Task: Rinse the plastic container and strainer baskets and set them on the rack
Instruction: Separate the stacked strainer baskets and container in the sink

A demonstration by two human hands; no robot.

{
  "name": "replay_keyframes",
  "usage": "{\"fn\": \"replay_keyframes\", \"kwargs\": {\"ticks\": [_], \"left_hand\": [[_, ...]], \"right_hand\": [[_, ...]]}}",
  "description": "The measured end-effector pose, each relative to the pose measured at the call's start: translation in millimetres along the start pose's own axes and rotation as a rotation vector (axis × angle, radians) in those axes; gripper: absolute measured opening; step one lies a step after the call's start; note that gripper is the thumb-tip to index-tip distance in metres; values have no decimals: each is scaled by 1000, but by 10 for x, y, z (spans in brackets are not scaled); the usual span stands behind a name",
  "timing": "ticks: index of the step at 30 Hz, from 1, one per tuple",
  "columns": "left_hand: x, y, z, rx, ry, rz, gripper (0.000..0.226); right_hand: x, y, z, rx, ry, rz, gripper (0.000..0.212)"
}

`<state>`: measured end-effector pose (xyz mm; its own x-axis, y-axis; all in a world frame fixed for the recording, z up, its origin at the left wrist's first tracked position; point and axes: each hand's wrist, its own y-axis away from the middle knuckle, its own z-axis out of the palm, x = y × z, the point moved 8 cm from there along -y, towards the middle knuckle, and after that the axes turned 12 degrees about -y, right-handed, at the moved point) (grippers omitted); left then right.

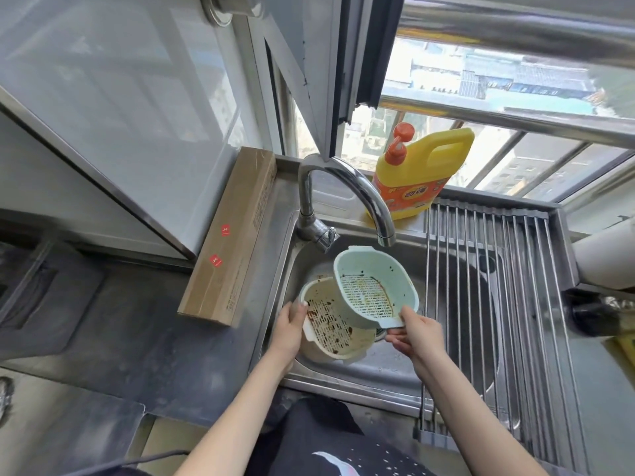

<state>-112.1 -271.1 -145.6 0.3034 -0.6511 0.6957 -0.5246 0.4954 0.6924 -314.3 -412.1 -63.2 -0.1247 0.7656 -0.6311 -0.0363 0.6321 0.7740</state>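
Pale green strainer basket point(372, 285): tilted, perforated base facing up-left, dark residue specks inside, held over sink under faucet. Cream strainer basket point(331, 321): lower left, partly overlapped by green one, brown residue across slotted base. Roll-up rack point(498, 304): spans sink's right half.

Bare forearms, no sleeves; dark garment point(319, 438) with white print and speckles.

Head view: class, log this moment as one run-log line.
left hand: grips dirty cream plastic strainer basket | right hand: pinches tilted pale green plastic strainer basket | curved steel tap: no water visible | steel-rod rack: bare
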Motion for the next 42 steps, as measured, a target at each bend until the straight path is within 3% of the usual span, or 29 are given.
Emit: {"fn": "replay_keyframes", "kwargs": {"ticks": [2,4,6,10,15,21,34,38,42], "left_hand": [[18,32,-35,2,-2,-12,85],[136,157,-62,1,-45,-9,75],[247,284,-75,19,-116,29,65],[298,359,-72,67,-316,132,66],[406,464,-185,230,-372,178,64],[461,526,-344,354,-363,168,61],[334,418,-412,297,-359,111,62],[392,334,-405,278,-364,117,63],[431,289,-397,274,-371,128,60]], "right_hand": [[31,-23,-27,16,-78,36,23],[80,-64,-18,28,-128,83,20],[129,-104,8,39,-156,120,19],[204,-167,61,67,-233,148,17],[306,-266,160,90,-378,216,13],[610,-520,326,98,-526,362,34],[955,-1093,269,378,-814,458,39],[938,-1239,94,493,-779,421,43],[940,-1420,23,474,-1102,366,38]]}}
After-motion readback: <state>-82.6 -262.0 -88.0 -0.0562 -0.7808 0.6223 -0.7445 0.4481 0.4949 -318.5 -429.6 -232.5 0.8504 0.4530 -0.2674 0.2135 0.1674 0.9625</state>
